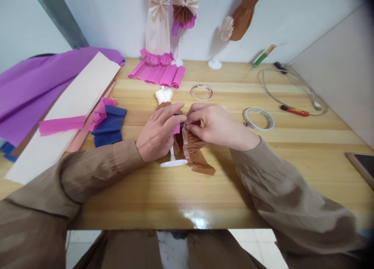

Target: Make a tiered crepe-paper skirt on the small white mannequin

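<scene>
A small white dress-form stand (164,95) lies tilted on the table, its round base towards me, with brown crepe paper about its waist. My left hand (156,133) is laid over its middle, the fingers closed around it; a bit of pink paper (176,129) and some blue show by the fingertips. My right hand (214,123) pinches at the upper edge of a gathered brown crepe paper strip (202,160), close to my left fingers. A shiny, clear tape-like band runs along the strip's edge. The exact pinch point is partly hidden.
Purple crepe paper (58,82), a cream sheet (73,101) and a blue piece (110,125) lie left. Behind are a pink pleated strip (157,73) and dressed stands. Two tape rolls (259,119) (201,92), a cable (292,72) and a red-handled tool (295,110) lie right.
</scene>
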The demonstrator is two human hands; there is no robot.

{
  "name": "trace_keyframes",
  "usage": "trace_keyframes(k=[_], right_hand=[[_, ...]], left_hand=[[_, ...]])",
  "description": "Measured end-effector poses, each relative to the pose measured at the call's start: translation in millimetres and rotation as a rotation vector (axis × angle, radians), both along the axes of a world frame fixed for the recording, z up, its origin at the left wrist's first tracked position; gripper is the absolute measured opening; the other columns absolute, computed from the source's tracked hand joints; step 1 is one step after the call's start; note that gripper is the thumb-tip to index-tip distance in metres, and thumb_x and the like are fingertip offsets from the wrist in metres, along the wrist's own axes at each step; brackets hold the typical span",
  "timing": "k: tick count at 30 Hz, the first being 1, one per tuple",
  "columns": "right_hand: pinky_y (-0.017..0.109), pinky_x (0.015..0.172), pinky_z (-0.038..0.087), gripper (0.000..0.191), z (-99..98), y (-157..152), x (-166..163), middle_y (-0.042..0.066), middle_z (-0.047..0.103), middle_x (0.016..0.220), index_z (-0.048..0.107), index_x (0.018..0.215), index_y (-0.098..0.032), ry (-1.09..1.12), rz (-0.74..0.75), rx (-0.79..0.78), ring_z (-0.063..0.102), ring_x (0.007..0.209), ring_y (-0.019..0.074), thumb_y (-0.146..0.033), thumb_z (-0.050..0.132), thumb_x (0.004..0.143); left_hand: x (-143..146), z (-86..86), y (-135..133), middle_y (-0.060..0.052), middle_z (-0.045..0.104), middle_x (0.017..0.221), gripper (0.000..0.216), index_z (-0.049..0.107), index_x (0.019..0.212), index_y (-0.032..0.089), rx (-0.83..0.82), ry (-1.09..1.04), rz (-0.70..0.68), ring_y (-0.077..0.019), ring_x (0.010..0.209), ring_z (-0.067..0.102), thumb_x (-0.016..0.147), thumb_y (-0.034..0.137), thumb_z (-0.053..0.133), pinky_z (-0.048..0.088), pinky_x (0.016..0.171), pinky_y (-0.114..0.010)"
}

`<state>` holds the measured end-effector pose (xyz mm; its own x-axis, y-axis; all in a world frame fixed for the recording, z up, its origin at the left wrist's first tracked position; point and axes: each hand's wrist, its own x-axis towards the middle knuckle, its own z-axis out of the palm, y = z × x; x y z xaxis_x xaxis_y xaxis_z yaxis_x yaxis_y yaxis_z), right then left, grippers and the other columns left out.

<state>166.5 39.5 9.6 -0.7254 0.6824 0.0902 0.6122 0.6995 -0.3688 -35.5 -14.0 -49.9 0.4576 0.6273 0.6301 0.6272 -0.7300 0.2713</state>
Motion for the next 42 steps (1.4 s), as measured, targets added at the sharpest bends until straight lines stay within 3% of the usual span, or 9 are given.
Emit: trace_keyframes(k=[4,12,16,20,25,34,40,42], right_hand=[[0.03,0.069,0.043,0.021,-4.8,-0.6,-0.8,0.008,0.073,0.092,0.079,0.085,-0.016,-0.031,0.041,-0.001,0.064,0.075,0.0185,-0.013,0.058,0.083],[0.03,0.07,0.041,0.015,-0.2,-5.1,-5.0,0.008,0.071,0.095,0.075,0.087,-0.017,-0.078,0.029,-0.008,0.062,0.076,0.0182,-0.014,0.061,0.082],[0.03,0.068,0.037,0.005,2.9,-7.4,-7.0,0.007,0.068,0.088,0.069,0.084,-0.016,-0.102,0.012,-0.014,0.056,0.074,0.0176,-0.016,0.068,0.079],[0.029,0.066,0.034,0.007,-0.6,-7.1,-8.3,0.004,0.063,0.081,0.065,0.08,-0.017,-0.08,-0.029,-0.015,0.052,0.07,0.0164,-0.019,0.071,0.077],[0.029,0.063,0.03,0.013,-1.8,-8.3,-11.2,0.003,0.059,0.078,0.061,0.076,-0.017,-0.082,-0.053,-0.004,0.049,0.069,0.0162,-0.024,0.071,0.077],[0.03,0.065,0.033,0.008,-6.6,-6.9,-11.2,0.007,0.065,0.08,0.063,0.073,-0.017,-0.009,-0.073,0.018,0.054,0.072,0.0182,-0.016,0.057,0.077],[0.029,0.064,0.035,0.008,-7.6,-2.0,-11.0,0.006,0.066,0.075,0.062,0.069,-0.017,0.044,-0.081,-0.003,0.054,0.068,0.0167,-0.015,0.058,0.075],[0.028,0.063,0.035,0.008,-8.0,0.3,-10.6,0.004,0.064,0.071,0.061,0.068,-0.017,0.086,-0.085,-0.038,0.053,0.064,0.0147,-0.016,0.059,0.075]], left_hand=[[-1.3,3.9,0.1,-0.015,0.05,0.151,0.053,0.053,0.131,0.02,-0.046,-0.016,0.049,-0.0276,0.139,0.049,0.081,0.004,0.053,0.044,0.114,-0.048],[-1.4,11.2,1.3,-0.014,0.052,0.15,0.036,0.059,0.119,0.021,-0.068,-0.007,0.139,-0.0261,0.133,0.053,0.088,0.009,0.048,0.046,0.112,-0.046],[-1.8,14.2,1.8,-0.014,0.053,0.149,0.037,0.06,0.119,0.021,-0.078,0.006,0.131,-0.0255,0.133,0.053,0.088,0.009,0.045,0.046,0.111,-0.046],[-0.2,14.4,3.3,-0.016,0.052,0.149,0.036,0.063,0.119,0.018,-0.09,0.076,0.136,-0.0303,0.135,0.051,0.085,0.011,0.053,0.045,0.111,-0.048],[4.9,15.8,7.2,-0.017,0.056,0.144,0.018,0.067,0.1,0.018,-0.125,0.106,0.191,-0.0326,0.132,0.054,0.084,0.017,0.058,0.047,0.108,-0.05],[5.9,20.8,10.8,-0.015,0.067,0.127,0.012,0.068,0.091,0.017,-0.172,0.038,0.102,-0.0304,0.126,0.059,0.085,0.023,0.059,0.049,0.106,-0.048],[4.4,27.2,6.9,-0.016,0.063,0.134,0.019,0.068,0.102,0.017,-0.113,-0.015,0.119,-0.0287,0.127,0.059,0.087,0.024,0.059,0.049,0.107,-0.048],[5.9,35.3,0.5,-0.012,0.068,0.126,0.016,0.068,0.101,0.019,-0.076,-0.087,0.137,-0.0251,0.121,0.062,0.089,0.021,0.058,0.051,0.104,-0.045]])
